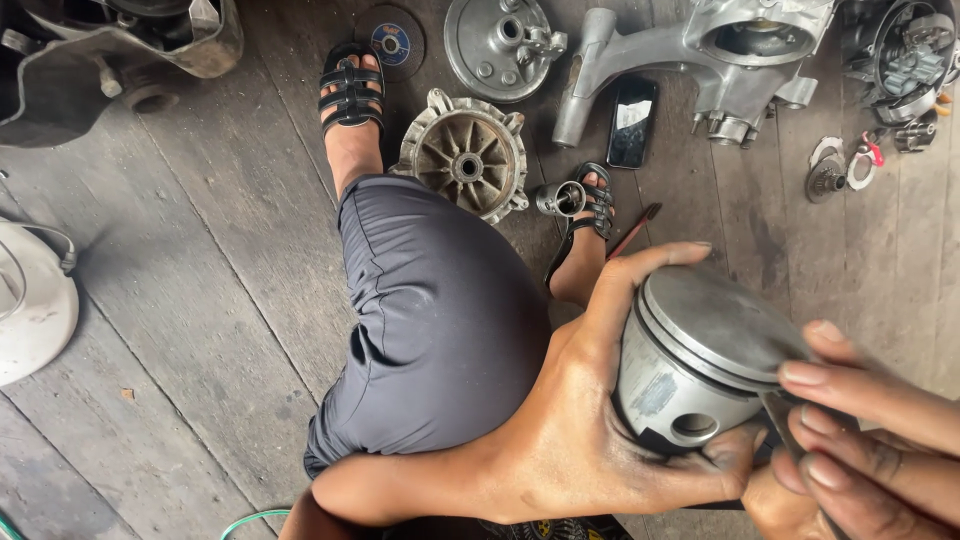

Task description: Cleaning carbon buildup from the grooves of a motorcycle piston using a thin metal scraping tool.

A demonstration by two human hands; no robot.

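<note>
this looks like a small repair workshop for motorbike or scooter engines, with the work done low on the floor rather than at a bench. the ground is worn, stained grey wooden planks (pixel 180 300). engine parts lie spread across the far side: a finned round hub (pixel 465 155), a round metal cover plate (pixel 500 42), a large cast aluminium casing (pixel 700 60), small washers and rings (pixel 840 170) at the far right, and a cutting disc (pixel 392 42). a dark engine piece (pixel 110 60) sits at the far left. the hands look smeared with grease, and a metal piston (pixel 700 360) is held near the camera.
</note>
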